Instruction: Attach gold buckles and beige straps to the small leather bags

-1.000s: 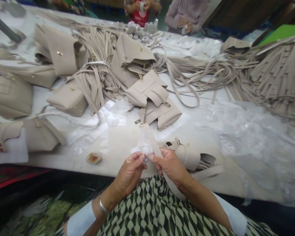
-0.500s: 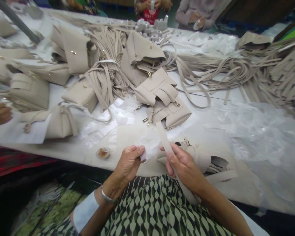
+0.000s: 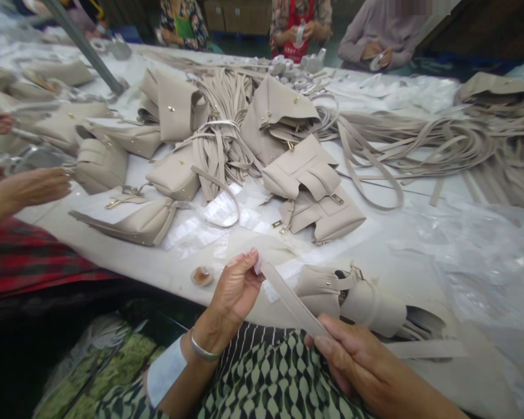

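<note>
A beige strap (image 3: 293,299) runs slantwise between my hands, above the table edge. My left hand (image 3: 240,283) pinches its upper end between thumb and fingers, and a bit of thin whitish film shows at the fingertips. My right hand (image 3: 353,361) is closed around the strap lower down, thumb on top. Just beyond my right hand lies a beige handbag (image 3: 371,305) on its side, with gold hardware and a dark opening. Past my hands, flat beige bag pieces (image 3: 308,174) with gold buckles overlap one another.
Several beige bags (image 3: 174,105) and a bundle of straps (image 3: 227,145) cover the table's middle. More straps (image 3: 402,128) and clear plastic sheets (image 3: 475,244) lie to the right. A small round brownish item (image 3: 201,276) sits near the edge. A co-worker's hand (image 3: 35,189) is at left; others stand opposite.
The strap's upper end has come to my left fingertips, which earlier held a whitish film apart from it. My right hand has slid lower along the strap. The view has shifted left.
</note>
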Motion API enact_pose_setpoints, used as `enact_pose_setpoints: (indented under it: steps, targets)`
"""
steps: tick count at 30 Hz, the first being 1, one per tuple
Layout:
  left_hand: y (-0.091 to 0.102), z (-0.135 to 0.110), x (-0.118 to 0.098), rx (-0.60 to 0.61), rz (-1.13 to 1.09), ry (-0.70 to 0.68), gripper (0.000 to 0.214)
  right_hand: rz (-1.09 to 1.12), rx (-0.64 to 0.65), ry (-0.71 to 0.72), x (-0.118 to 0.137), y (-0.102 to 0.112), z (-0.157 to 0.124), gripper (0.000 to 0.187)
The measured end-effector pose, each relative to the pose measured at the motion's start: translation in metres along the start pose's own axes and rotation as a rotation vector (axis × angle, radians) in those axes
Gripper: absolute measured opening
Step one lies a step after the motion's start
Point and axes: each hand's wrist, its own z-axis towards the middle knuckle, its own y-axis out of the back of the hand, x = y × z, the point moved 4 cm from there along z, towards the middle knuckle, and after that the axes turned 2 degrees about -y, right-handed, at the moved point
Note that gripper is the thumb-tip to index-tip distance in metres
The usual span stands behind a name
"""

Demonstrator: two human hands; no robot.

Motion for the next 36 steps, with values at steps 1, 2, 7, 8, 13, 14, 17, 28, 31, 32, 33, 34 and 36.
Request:
enact_pose_setpoints:
  steps: [1, 2, 7, 8, 13, 14, 17, 28, 31, 32, 33, 34, 36]
  targets:
    - [0.0, -0.001, 0.0, 0.004, 0.01, -0.005, 0.014, -0.011, 0.0, -0.008, 0.001, 0.0, 0.002, 0.028]
    - [-0.001, -0.002, 0.0, 0.012, 0.02, -0.01, 0.015, -0.008, 0.008, -0.018, 0.001, 0.0, 0.003, 0.028]
    - [-0.002, -0.005, 0.002, 0.049, 0.053, -0.028, 0.019, 0.083, 0.054, -0.049, -0.001, 0.0, 0.009, 0.029]
    - [-0.002, -0.006, 0.003, 0.058, 0.057, -0.036, 0.02, 0.096, 0.054, -0.053, -0.002, 0.0, 0.009, 0.028]
    - [-0.002, -0.007, 0.005, 0.095, 0.153, -0.117, 0.021, 0.092, 0.08, -0.098, -0.004, 0.004, 0.009, 0.031]
    - [-0.003, -0.007, 0.004, 0.096, 0.176, -0.139, 0.021, 0.088, 0.081, -0.103, -0.003, 0.005, 0.009, 0.032]
    - [-0.011, -0.013, 0.006, 0.121, 0.223, -0.166, 0.021, 0.121, 0.085, -0.104, 0.001, 0.007, 0.01, 0.033]
    - [-0.064, -0.026, 0.008, 0.248, 0.205, -0.167, 0.016, 0.153, -0.063, 0.003, 0.006, 0.037, 0.006, 0.017]
    - [-0.076, -0.014, -0.019, 0.213, 0.179, -0.333, 0.018, 0.118, -0.07, 0.012, -0.004, 0.045, -0.015, 0.017]
    - [-0.081, -0.012, -0.025, 0.228, 0.184, -0.36, 0.018, 0.135, -0.077, 0.009, -0.008, 0.047, -0.021, 0.021]
    - [-0.087, -0.011, -0.028, 0.25, 0.192, -0.374, 0.017, 0.164, -0.089, 0.002, -0.011, 0.047, -0.026, 0.024]
    - [-0.092, -0.012, -0.03, 0.274, 0.199, -0.379, 0.016, 0.197, -0.113, -0.004, -0.013, 0.049, -0.03, 0.027]
    - [-0.104, -0.017, -0.029, 0.312, 0.204, -0.377, 0.016, 0.24, -0.193, -0.007, -0.013, 0.053, -0.032, 0.031]
